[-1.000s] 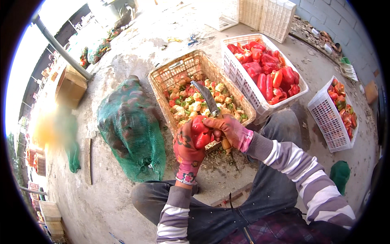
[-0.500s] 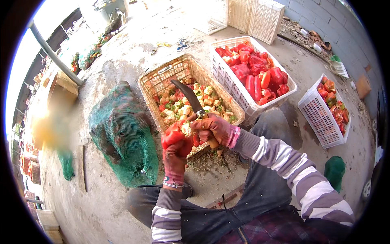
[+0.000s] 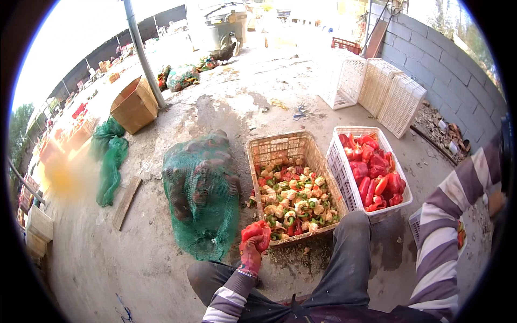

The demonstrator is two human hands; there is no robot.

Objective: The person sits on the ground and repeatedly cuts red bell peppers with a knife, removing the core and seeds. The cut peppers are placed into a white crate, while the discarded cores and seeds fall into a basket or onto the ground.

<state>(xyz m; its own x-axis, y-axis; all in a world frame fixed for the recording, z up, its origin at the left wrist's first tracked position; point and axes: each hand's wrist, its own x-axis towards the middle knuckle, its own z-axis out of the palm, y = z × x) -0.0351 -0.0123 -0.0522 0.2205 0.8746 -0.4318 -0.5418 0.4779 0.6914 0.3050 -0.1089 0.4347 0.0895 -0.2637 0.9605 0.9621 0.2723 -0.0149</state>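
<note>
My left hand (image 3: 251, 255) grips a red bell pepper (image 3: 255, 232) just in front of the near left corner of a tan plastic crate (image 3: 280, 144). That crate is filled with pepper cores and red and green scraps. To its right stands a white crate (image 3: 344, 135) of cut red peppers. My right arm in a striped sleeve (image 3: 447, 226) is raised along the right side, and its hand is past the picture's rim. No knife shows.
A full green net sack (image 3: 202, 194) lies left of the tan crate. Empty white crates (image 3: 377, 86) lean at the block wall. A cardboard box (image 3: 134, 105), a metal pole (image 3: 142, 54), loose green netting (image 3: 110, 156) and a plank (image 3: 126, 202) are further left.
My right hand, which held a knife at the pepper, has lifted away out of view. My left hand stays low with the red pepper. The view has tilted up.
</note>
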